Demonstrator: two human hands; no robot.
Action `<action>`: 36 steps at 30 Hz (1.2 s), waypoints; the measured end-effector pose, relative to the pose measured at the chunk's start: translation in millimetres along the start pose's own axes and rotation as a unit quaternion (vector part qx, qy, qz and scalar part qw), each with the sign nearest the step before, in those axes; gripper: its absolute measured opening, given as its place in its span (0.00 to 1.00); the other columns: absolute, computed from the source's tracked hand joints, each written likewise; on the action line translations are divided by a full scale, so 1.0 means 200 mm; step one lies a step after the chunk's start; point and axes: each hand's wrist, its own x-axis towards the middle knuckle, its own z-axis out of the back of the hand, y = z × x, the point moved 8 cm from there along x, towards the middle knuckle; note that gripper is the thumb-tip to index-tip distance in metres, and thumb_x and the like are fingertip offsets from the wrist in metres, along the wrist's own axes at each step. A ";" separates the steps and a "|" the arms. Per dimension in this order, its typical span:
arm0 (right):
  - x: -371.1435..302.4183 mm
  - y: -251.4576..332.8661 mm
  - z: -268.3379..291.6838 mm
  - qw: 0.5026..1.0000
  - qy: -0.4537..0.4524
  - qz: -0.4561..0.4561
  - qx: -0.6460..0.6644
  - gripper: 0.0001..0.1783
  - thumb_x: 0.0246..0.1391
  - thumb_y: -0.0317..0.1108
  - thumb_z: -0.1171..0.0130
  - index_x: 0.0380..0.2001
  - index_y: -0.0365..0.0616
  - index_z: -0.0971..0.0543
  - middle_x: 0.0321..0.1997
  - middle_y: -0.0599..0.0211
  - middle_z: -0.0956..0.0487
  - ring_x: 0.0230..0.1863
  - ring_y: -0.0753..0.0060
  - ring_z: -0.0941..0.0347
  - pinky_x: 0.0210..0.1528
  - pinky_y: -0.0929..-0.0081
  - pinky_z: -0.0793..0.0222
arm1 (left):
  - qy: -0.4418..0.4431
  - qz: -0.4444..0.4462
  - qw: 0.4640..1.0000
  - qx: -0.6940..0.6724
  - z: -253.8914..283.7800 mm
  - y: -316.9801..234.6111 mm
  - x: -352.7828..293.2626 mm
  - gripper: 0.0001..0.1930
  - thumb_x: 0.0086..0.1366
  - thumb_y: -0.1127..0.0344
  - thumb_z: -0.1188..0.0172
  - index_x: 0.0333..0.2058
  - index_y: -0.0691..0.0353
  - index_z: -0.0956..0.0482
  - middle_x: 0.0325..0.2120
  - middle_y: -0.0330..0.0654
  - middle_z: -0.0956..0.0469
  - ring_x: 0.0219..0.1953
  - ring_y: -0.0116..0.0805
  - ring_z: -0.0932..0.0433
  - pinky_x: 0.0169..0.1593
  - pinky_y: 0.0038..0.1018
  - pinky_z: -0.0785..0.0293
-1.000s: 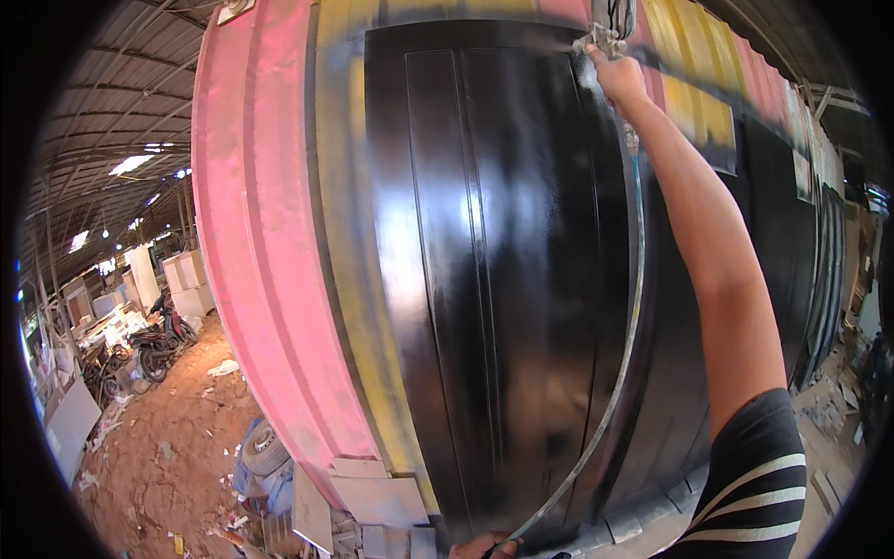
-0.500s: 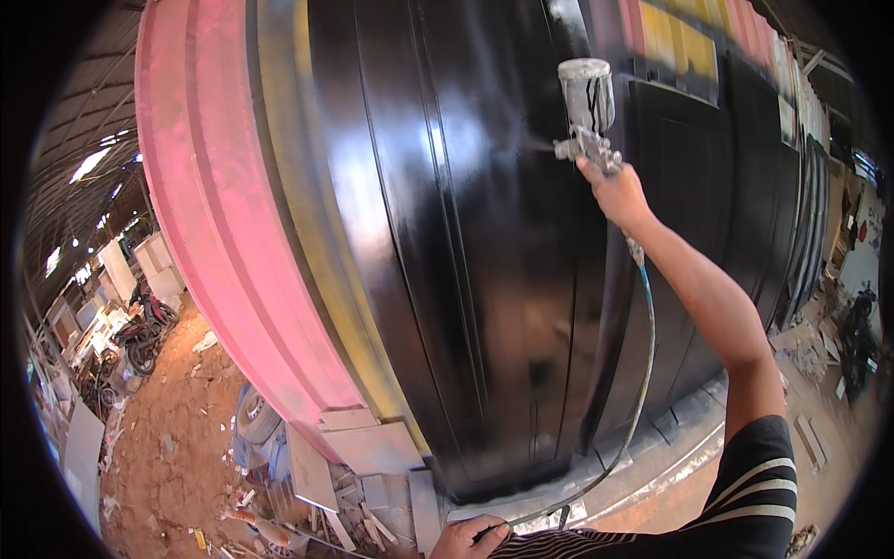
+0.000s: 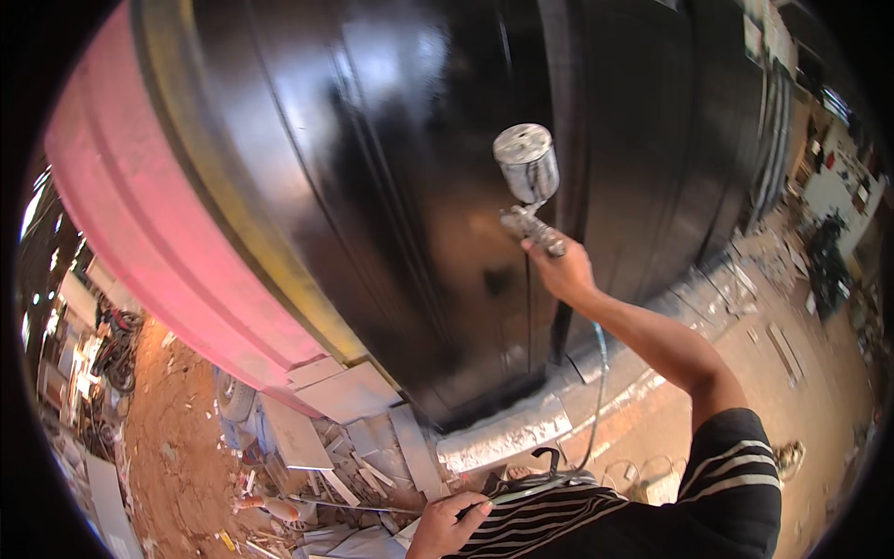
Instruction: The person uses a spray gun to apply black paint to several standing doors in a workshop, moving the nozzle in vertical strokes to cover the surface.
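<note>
My right hand (image 3: 566,274) is closed round the handle of a paint spray gun (image 3: 528,166) with a paint-smeared metal cup on top. The gun's nozzle points left at a glossy black ribbed metal panel (image 3: 447,224), a short way off its surface. From the handle, a thin air hose (image 3: 600,382) hangs down and curves back toward my body. Low in the view, at my waist, my left hand (image 3: 449,524) is closed on the hose. Left of the black, the panel has a yellowish strip (image 3: 244,224) and a pink section (image 3: 154,224).
Boards and offcuts (image 3: 293,433) lie at the panel's lower left corner, beside a tyre (image 3: 230,396). A pale ledge (image 3: 517,434) runs along the panel's foot. Scraps litter the dirt floor, and a motorbike (image 3: 116,349) stands far left. A black bag (image 3: 827,256) lies at right.
My right hand has brought the spray gun lower along the black panel. The view has tilted down, showing more floor and hose. My left hand stays closed on the hose.
</note>
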 end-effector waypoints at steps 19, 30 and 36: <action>-0.68 -1.36 -0.87 0.976 0.110 -0.182 -0.051 0.24 0.59 0.52 0.36 0.27 0.42 0.28 0.21 0.48 0.23 0.31 0.33 0.27 0.31 0.49 0.35 | 0.027 0.260 0.965 0.030 -0.46 1.26 0.12 0.17 0.66 0.52 0.39 0.38 0.61 0.16 0.27 0.53 0.18 0.32 0.55 0.17 0.37 0.42 0.24; -1.14 -2.32 -1.47 0.954 0.141 -0.254 -0.078 0.20 0.59 0.51 0.37 0.31 0.43 0.22 0.22 0.46 0.22 0.30 0.33 0.25 0.32 0.49 0.33 | 0.036 0.299 0.945 0.129 -1.15 2.24 0.09 0.13 0.66 0.54 0.40 0.37 0.59 0.19 0.30 0.49 0.20 0.37 0.52 0.20 0.42 0.48 0.30; -1.46 -2.80 -1.81 0.942 0.134 -0.289 -0.108 0.23 0.58 0.55 0.37 0.32 0.44 0.21 0.24 0.46 0.21 0.32 0.35 0.24 0.34 0.48 0.32 | 0.001 0.326 0.929 0.178 -1.45 2.68 0.04 0.13 0.67 0.54 0.42 0.34 0.58 0.20 0.29 0.47 0.19 0.36 0.52 0.20 0.41 0.48 0.30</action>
